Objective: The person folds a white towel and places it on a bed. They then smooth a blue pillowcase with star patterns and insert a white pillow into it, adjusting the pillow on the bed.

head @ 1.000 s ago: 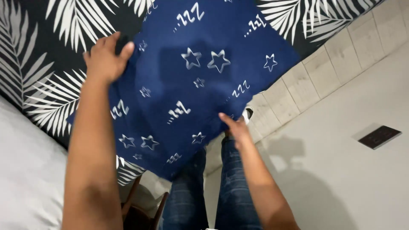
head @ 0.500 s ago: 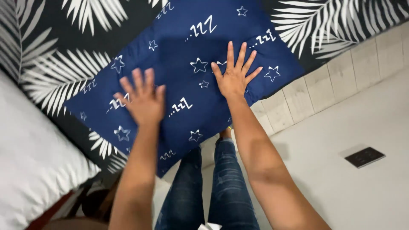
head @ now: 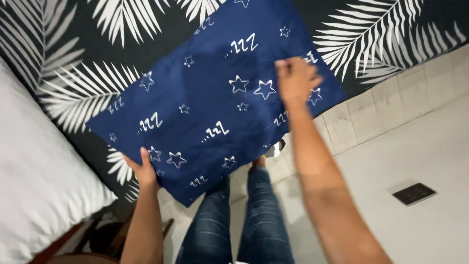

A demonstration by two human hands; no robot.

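Left hand: the left hand [head: 142, 171] grips the lower left edge of a dark blue pillow [head: 210, 102], thumb on top of the fabric and fingers tucked out of sight beneath it.
Right hand: the right hand [head: 295, 80] is closed into a loose fist on the pillow's upper right part, pinching the fabric near that edge; the arm stretches up from the lower right of the view.
Pillow: a rectangular pillow in a navy cover printed with white outlined stars and small zigzag letter marks. It lies tilted, its long side running from lower left to upper right, held between the two hands and resting against the bed.
Bed cover: under and around the pillow is a black bed cover [head: 78, 73] with large white palm-leaf prints, filling the top and left of the view.
White pillow: a plain white pillow [head: 39, 186] fills the lower left corner, just beside the black cover.
Legs: the person's legs in blue jeans [head: 234, 220] show below the pillow, between the two arms.
Floor: pale floor [head: 415, 146] on the right, with a row of light tiles along the bed edge and a small dark rectangular plate [head: 414, 193] set into it, well apart from the hands.
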